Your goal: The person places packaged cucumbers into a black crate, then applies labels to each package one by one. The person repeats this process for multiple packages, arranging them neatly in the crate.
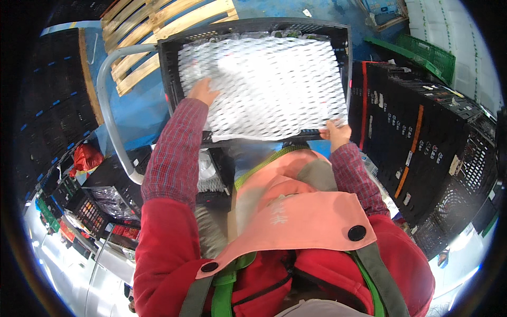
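A white foam sheet with a pattern of slits (269,90) lies across the top of a black plastic crate (346,53). Dark round shapes peep out past its far edge, too covered to name. My left hand (203,92) touches the sheet near its left side, thumb apart from the fingers. At the near right corner, my right hand (336,133) pinches the sheet's edge against the crate's rim. Whatever else the crate holds is hidden underneath.
A curved grey metal tube (105,87) runs beside the crate on the left. Wooden pallets (158,26) lie beyond it on the blue floor. Stacked black crates (401,132) stand close on the right, with a green crate (428,55) behind them. A red bag (86,158) sits far left.
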The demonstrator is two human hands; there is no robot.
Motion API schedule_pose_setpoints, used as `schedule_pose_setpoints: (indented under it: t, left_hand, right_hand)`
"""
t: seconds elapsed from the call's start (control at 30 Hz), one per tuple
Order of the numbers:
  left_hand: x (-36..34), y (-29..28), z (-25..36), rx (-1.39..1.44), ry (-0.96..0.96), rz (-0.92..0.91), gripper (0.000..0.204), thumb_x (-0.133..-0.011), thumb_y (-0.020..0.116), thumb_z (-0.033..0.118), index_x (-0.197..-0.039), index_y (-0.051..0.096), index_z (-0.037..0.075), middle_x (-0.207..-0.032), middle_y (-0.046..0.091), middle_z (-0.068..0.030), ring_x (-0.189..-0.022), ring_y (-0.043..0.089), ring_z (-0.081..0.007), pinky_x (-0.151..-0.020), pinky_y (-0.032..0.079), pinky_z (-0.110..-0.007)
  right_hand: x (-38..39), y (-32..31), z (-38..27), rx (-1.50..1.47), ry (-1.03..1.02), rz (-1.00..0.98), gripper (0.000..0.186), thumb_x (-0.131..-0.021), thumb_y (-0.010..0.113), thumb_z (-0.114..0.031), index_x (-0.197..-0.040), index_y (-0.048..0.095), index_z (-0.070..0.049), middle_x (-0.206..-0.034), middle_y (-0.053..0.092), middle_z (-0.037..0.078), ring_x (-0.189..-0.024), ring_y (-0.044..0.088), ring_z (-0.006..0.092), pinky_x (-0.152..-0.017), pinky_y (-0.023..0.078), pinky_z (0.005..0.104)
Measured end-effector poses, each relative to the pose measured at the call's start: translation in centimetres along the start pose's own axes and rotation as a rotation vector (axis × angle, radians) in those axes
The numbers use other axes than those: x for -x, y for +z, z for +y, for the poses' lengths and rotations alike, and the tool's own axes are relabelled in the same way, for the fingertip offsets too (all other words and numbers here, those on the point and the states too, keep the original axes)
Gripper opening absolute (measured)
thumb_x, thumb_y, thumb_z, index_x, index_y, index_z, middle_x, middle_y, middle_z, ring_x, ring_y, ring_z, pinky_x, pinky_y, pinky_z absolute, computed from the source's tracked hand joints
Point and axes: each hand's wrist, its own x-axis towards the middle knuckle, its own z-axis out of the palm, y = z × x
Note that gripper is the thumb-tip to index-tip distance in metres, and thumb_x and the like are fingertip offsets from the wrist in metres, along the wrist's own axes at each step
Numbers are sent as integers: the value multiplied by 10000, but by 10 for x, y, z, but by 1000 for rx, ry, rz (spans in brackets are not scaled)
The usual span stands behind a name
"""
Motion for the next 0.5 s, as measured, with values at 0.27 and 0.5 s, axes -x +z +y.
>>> schedule_pose_setpoints:
  t: [0.27, 0.5]
  left_hand:
    - [-17, -68, 56, -148, 111, 210, 350, -770, 776, 330, -1004, 702, 81, -1008, 608, -152, -959, 629, -342, -829, 507, -419]
    - [-64, -98, 108, -262, 103, 201, 311, -842, 714, 249, -1093, 650, 76, -1149, 596, -161, -1060, 616, -352, -902, 497, -429]
  right_hand:
    - [4, -8, -9, 91, 72, -46, 306, -889, 710, -261, -1028, 627, -1, -826, 683, 89, -609, 682, 162, -468, 514, 267]
    - [-8, 8, -14, 229, 210, -89, 350, -879, 717, -244, -995, 634, 76, -832, 703, 157, -616, 693, 210, -485, 538, 329]
